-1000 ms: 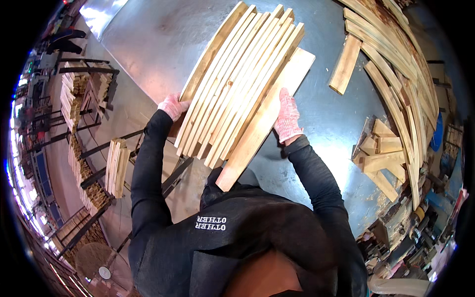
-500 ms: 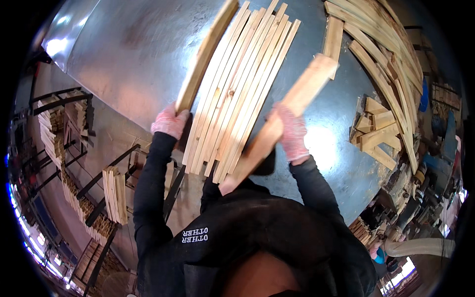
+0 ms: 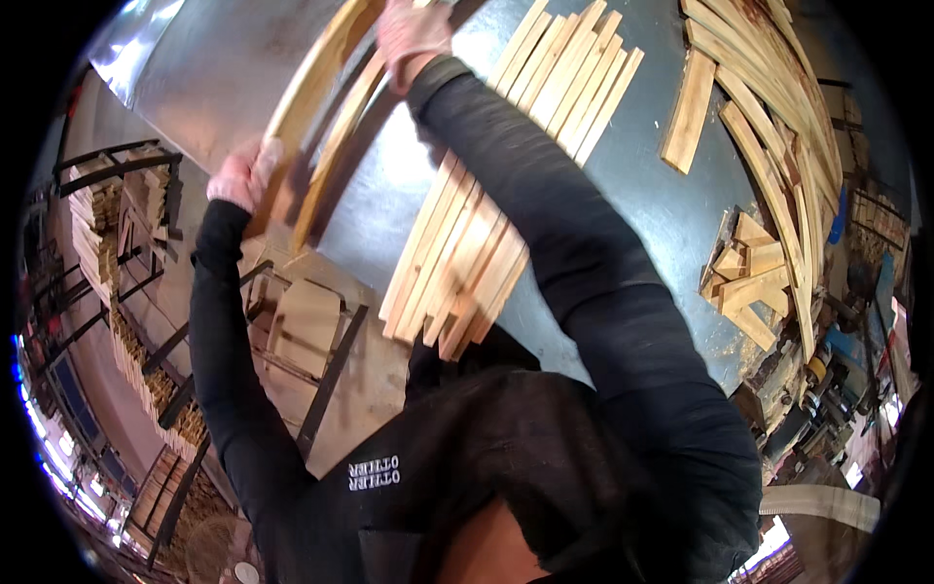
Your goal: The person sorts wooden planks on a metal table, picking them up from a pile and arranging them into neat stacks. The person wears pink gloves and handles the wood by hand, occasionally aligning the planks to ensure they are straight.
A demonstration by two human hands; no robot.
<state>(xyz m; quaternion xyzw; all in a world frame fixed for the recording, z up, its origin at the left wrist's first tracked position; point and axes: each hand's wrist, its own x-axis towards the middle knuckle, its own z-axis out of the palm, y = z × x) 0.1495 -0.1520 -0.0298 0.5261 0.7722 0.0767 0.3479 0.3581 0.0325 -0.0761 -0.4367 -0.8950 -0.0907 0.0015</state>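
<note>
Both my hands wear pinkish knit gloves. My left hand [image 3: 245, 175] is closed around the near end of a curved wooden board [image 3: 309, 83] at the table's left edge. Farther off, my right hand [image 3: 413, 41] reaches across and grips a second wooden board [image 3: 336, 146], blurred by motion, which slants beside the first with a gap between them. My right forearm passes over a row of narrow wooden strips [image 3: 452, 253] laid side by side, hiding their middle. The strips rest on a shiny metal table [image 3: 362, 222].
Long curved boards [image 3: 769, 165] are piled at the right, near a loose short board [image 3: 689, 112] and a heap of offcuts [image 3: 751, 268]. Left of the table stand black metal racks [image 3: 122, 167] and stacked wood [image 3: 126, 355]. A pale hose [image 3: 819, 506] runs at lower right.
My right hand has swung from the right side across the strips to the far left, carrying its board. My left hand has shifted left with its board.
</note>
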